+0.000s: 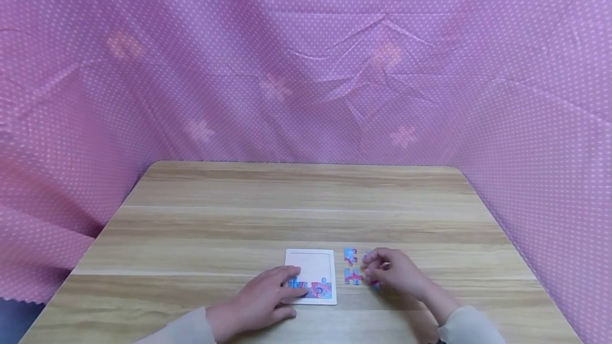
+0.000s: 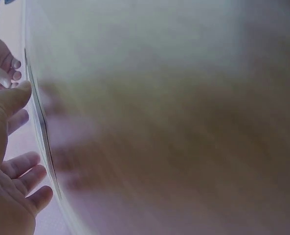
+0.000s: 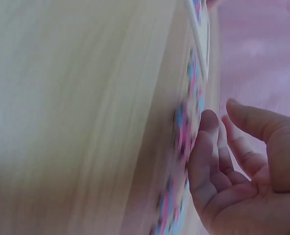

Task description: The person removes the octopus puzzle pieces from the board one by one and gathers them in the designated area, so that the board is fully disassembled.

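Observation:
A square white puzzle tray (image 1: 334,275) lies on the table in the head view, its lower part filled with joined blue and pink jigsaw pieces (image 1: 322,290). My left hand (image 1: 262,297) rests over the tray's left side with fingers extended, covering some of these pieces. To the right of the tray lie several loose jigsaw pieces (image 1: 353,276). Above them hovers my right hand (image 1: 394,269), partly hiding those on the right. In the right wrist view the right hand (image 3: 247,181) has loosely bent fingers, the thumb apart, and nothing visible between them; the pieces (image 3: 184,127) look blurred.
The wooden table (image 1: 287,190) extends well beyond the tray on both sides and behind. A pink dotted cloth (image 1: 306,68) hangs around its back and sides.

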{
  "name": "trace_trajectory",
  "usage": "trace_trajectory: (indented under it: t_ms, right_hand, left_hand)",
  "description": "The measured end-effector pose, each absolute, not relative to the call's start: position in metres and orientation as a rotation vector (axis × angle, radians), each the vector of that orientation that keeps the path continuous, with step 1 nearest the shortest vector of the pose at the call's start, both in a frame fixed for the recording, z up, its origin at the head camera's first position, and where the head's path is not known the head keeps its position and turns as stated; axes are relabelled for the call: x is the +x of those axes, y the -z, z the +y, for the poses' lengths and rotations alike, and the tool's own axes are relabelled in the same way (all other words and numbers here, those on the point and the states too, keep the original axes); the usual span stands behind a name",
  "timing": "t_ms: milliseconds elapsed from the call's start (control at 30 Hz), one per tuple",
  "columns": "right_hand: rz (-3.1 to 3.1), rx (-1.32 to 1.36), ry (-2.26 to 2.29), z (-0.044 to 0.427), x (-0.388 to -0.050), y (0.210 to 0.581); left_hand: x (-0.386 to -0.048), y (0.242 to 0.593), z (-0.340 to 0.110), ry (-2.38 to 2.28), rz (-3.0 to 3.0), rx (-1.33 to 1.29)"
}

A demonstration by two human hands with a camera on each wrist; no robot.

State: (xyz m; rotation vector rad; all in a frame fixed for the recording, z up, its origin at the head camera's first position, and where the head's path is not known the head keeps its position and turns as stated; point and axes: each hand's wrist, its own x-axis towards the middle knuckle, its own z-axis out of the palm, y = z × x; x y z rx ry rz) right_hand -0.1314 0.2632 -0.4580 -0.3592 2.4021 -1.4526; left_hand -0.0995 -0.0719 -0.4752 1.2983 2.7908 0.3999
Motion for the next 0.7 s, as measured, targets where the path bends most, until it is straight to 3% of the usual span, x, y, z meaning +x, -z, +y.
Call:
trace_trajectory:
  t_ms: [700]
  right_hand:
    - [2.441,-0.495,1.379,0.139,-0.119,0.453]
  left_hand:
    - [-0.130,0.472,-0.105,-0.405,2.845,1.168]
